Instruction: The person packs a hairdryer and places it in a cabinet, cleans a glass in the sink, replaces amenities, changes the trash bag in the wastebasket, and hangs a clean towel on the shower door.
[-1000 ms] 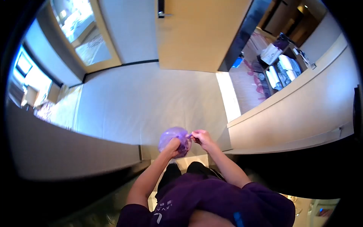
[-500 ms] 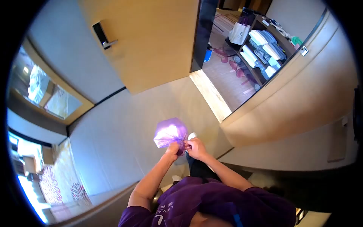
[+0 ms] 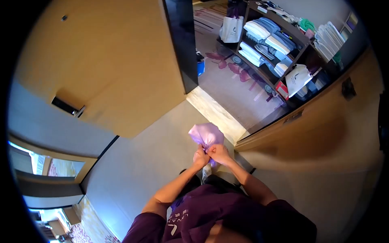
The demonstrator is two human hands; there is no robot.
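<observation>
A thin purple plastic bag [image 3: 206, 133], puffed out and gathered at its neck, hangs in front of me. My left hand [image 3: 201, 156] is closed round the gathered neck. Right beside it, my right hand [image 3: 219, 154] pinches the same twisted plastic, so both hands touch. A loose end of the bag dangles below my fingers. What the bag contains cannot be made out. Under my hands shows a light-coloured shoe [image 3: 206, 172] on the floor.
Ahead stands an open wooden door [image 3: 121, 60] with a handle [image 3: 73, 108]. Past a pale stone threshold [image 3: 214, 113], a dark cart [image 3: 259, 65] holds folded linen [image 3: 263, 30] and white bags [image 3: 299, 79]. A framed mirror [image 3: 65, 166] is at left.
I have moved and turned toward the doorway, so more of the cart shows. Both hands still grip the bag's neck and have drawn closer together.
</observation>
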